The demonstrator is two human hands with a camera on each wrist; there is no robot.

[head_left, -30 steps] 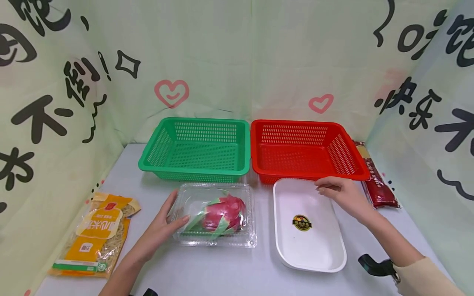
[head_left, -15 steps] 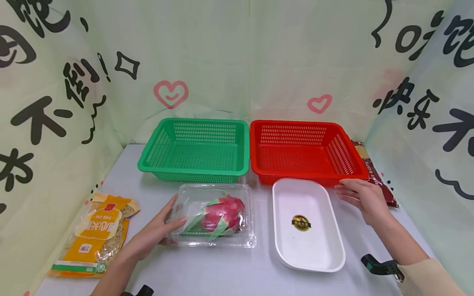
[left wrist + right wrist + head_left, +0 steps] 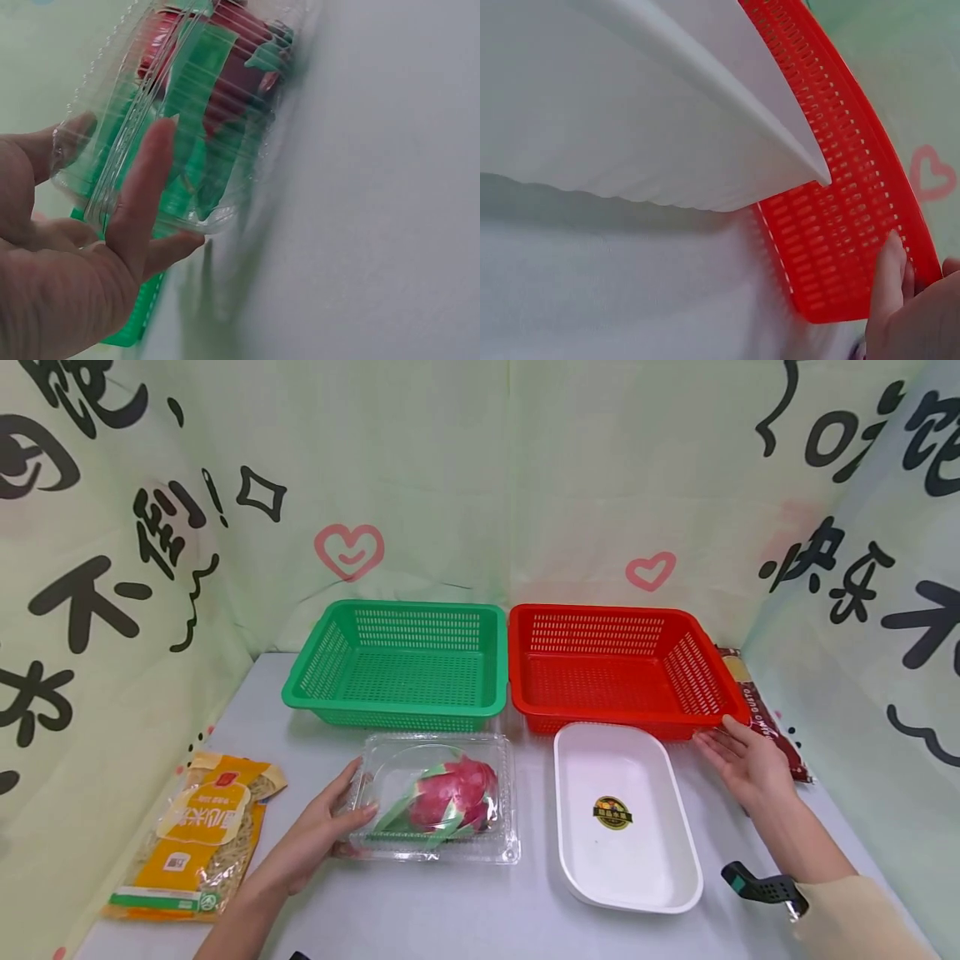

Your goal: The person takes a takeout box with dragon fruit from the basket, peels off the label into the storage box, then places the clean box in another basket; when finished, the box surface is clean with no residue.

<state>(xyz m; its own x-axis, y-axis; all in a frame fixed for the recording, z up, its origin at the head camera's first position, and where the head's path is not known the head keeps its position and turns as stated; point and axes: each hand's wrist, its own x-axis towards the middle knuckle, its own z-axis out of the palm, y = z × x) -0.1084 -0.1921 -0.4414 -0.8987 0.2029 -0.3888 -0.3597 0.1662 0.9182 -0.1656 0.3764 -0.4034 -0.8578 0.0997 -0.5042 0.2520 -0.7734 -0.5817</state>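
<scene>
My left hand (image 3: 315, 831) holds the left side of a clear plastic clamshell box (image 3: 480, 852), its thumb at the lid's front. A pink dragon fruit (image 3: 450, 793) with green scales lies inside the box. In the left wrist view, fingers (image 3: 146, 180) of that hand lie along the box wall, one near its lower corner. My right hand (image 3: 753, 768) is turned palm up at the front right corner of the red basket (image 3: 592, 714). Its fairly straight fingers (image 3: 889, 277) touch the basket's outer wall below the rim, the thumb near the rim's top.
A white tray (image 3: 630, 868) with a round sticker stands in front of the red basket. Beside the red one is a green basket (image 3: 397, 702). An orange snack bag (image 3: 191, 835) lies at left; a dark red bag (image 3: 768, 727) lies at right, partly hidden.
My right hand has left the white tray's far rim, moved right and turned palm up at the red basket's corner. My left hand stays at the clamshell box, which has hardly moved.
</scene>
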